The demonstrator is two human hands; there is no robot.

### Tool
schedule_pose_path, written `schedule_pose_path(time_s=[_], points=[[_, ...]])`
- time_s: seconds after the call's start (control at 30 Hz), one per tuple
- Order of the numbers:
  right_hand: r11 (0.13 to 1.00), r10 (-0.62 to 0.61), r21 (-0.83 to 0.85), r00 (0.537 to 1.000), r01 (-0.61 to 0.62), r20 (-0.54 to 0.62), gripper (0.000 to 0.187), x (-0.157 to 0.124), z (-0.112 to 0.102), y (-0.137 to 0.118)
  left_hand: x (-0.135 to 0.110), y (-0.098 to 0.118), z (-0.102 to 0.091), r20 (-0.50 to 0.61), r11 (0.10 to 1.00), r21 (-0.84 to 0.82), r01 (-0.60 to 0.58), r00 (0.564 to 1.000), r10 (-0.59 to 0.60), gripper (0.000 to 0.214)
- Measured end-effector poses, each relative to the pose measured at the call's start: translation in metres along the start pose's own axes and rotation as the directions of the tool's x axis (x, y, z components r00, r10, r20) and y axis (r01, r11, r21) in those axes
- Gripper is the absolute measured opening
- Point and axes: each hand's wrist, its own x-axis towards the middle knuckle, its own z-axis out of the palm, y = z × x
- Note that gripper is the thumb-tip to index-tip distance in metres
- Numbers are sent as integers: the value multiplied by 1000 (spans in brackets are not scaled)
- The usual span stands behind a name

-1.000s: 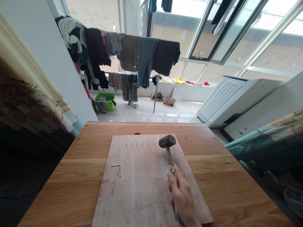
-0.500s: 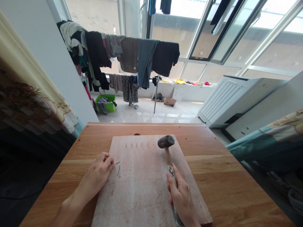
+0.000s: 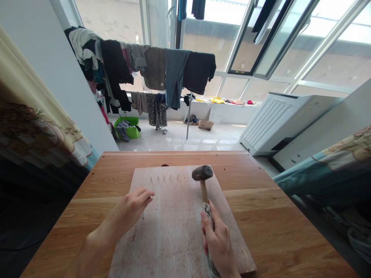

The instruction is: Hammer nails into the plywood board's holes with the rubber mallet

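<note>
A pale wooden board [image 3: 176, 227] lies on a wooden table [image 3: 275, 227]. My right hand [image 3: 217, 243] is closed round the handle of a hammer [image 3: 203, 181], whose dark head rests on the board's far right part. My left hand [image 3: 131, 210] is over the board's left side, fingers pinched on a thin nail [image 3: 154, 198]. A second loose nail [image 3: 143, 215] lies just under that hand. A short row of several nails [image 3: 164, 178] stands upright in the board near its far edge.
Past the table stands a drying rack with hung clothes [image 3: 162, 73], a green basket [image 3: 127, 127] on the floor, and a white appliance [image 3: 286, 116] at the right. Patterned curtains [image 3: 34, 119] hang at both sides. Large windows fill the back.
My left hand came into view from the lower left, reached the two loose nails and pinched one of them. The right hand and hammer stayed nearly still.
</note>
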Motion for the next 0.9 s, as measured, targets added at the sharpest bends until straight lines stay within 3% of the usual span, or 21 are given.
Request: schedule_pose_path(time_s=[0.2,0.37,0.7,0.9], points=[[1000,8,25,1000,-8,5,82,0,0,-3,42,35,15,238,966,180,-184,961,139,31],[1000,-5,25,1000,5,5,80,1,0,-1,67,46,34,338,945,193,-263,922,187,31],[999,8,47,1000,-8,3,83,2,2,0,72,57,33,381,925,260,-276,910,164,34],[999,7,45,1000,-7,2,84,2,1,1,78,57,48,302,973,102,-207,938,168,29]])
